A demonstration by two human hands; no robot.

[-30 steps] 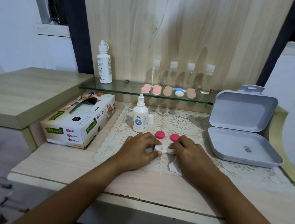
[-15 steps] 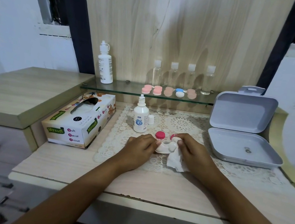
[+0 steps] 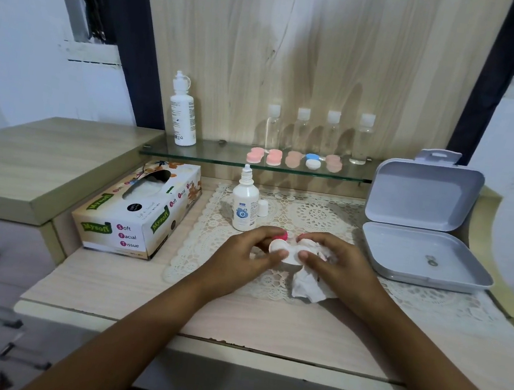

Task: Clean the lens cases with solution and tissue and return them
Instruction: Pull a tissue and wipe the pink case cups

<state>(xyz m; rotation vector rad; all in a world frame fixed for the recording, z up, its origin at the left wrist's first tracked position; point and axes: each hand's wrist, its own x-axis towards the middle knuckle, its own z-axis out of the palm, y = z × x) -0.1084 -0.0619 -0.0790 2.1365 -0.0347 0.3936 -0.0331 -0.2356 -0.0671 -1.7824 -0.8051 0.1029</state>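
A white lens case [image 3: 286, 251] is held just above the lace mat, with both cups open. My left hand [image 3: 243, 258] pinches its left cup. My right hand [image 3: 339, 265] holds a crumpled white tissue [image 3: 308, 283] and presses it against the case's right cup. Behind the case lie its two red caps; the left cap [image 3: 281, 236] shows, the right one is mostly hidden by my fingers. A small solution bottle [image 3: 244, 204] stands uncapped behind my left hand, its white cap [image 3: 262, 208] beside it. Several more lens cases [image 3: 292, 159] lie on the glass shelf.
A tissue box [image 3: 137, 212] sits at the left of the mat. An open grey plastic box [image 3: 421, 241] stands at the right. On the glass shelf [image 3: 221, 155] are a tall white bottle [image 3: 182, 111] and several small clear bottles [image 3: 318, 131].
Both hands have lifted the lens case off the mat. The right hand has brought the tissue up against the right cup, and more of the tissue hangs out below.
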